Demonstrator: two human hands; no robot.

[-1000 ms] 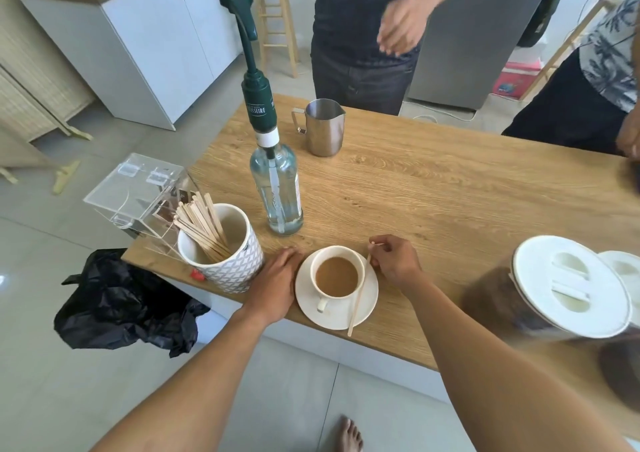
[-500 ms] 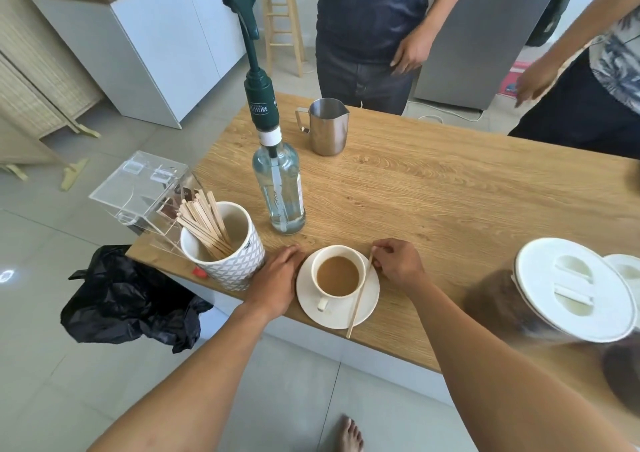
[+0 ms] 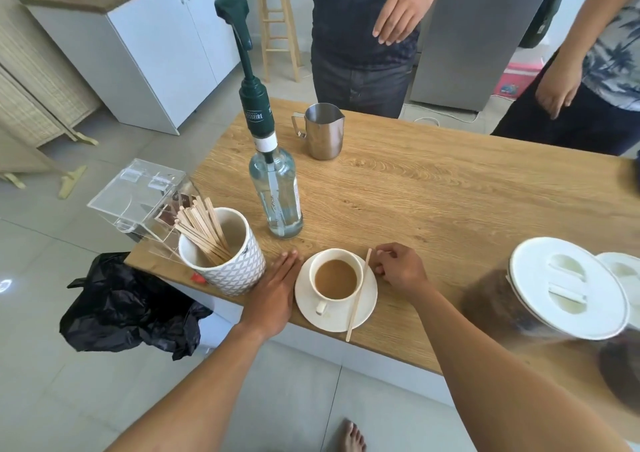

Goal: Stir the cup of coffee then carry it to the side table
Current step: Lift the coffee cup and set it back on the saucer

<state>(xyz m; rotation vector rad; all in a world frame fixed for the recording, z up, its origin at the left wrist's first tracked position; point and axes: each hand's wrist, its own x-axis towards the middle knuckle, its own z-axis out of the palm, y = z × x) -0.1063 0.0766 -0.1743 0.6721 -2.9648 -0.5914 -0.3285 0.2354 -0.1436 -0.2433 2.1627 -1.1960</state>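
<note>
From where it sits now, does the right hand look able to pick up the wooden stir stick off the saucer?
Probably yes. The right hand rests just right of the thin wooden stir stick, which lies uncovered across the white saucer, with nothing between them.

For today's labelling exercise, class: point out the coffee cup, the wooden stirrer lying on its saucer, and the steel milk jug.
coffee cup (image 3: 335, 279), head view, on the coffee surface inside the rim.
wooden stirrer (image 3: 358, 295), head view, mid-length of the stick.
steel milk jug (image 3: 325, 135), head view, on its outer wall.
</note>
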